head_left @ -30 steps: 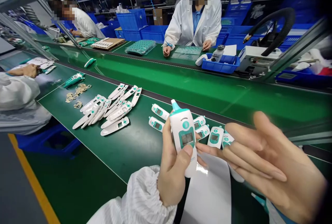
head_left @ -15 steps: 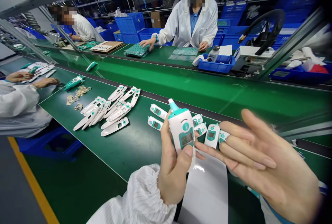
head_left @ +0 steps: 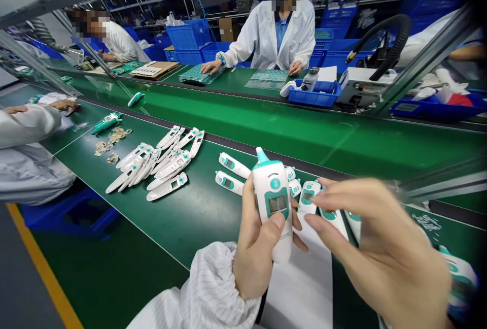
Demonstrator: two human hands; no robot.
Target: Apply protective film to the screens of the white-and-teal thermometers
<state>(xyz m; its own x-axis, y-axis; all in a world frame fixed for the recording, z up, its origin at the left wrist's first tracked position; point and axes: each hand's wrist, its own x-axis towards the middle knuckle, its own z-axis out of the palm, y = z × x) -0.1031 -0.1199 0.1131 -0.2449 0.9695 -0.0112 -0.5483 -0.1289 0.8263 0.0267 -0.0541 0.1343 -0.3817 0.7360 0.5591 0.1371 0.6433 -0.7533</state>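
My left hand (head_left: pixel 254 253) grips an upright white-and-teal ear thermometer (head_left: pixel 272 202), its teal tip up and its display facing me. My right hand (head_left: pixel 380 237) hangs curled just above a row of similar white thermometers (head_left: pixel 307 196), its fingertips close to them and holding nothing. Whether they touch cannot be told. Under both hands lies a white sheet (head_left: pixel 300 288). Two more thermometers (head_left: pixel 230 165) lie left of my left hand. Farther left is a heap of long white casing parts (head_left: pixel 152 164).
Small beige parts (head_left: pixel 112 147) and a teal housing (head_left: pixel 106 123) lie on the green bench (head_left: pixel 83 166). A co-worker's sleeved arm (head_left: pixel 26 128) enters at left. A green conveyor belt (head_left: pixel 247 110) runs behind. Across it stand co-workers, a blue crate (head_left: pixel 314 96) and a white machine (head_left: pixel 365 85).
My right hand has gone from spread and flat to curled, dropping over the row of thermometers. My left hand and its thermometer stay nearly still. The far co-worker's hand has moved onto the stack of green boards.
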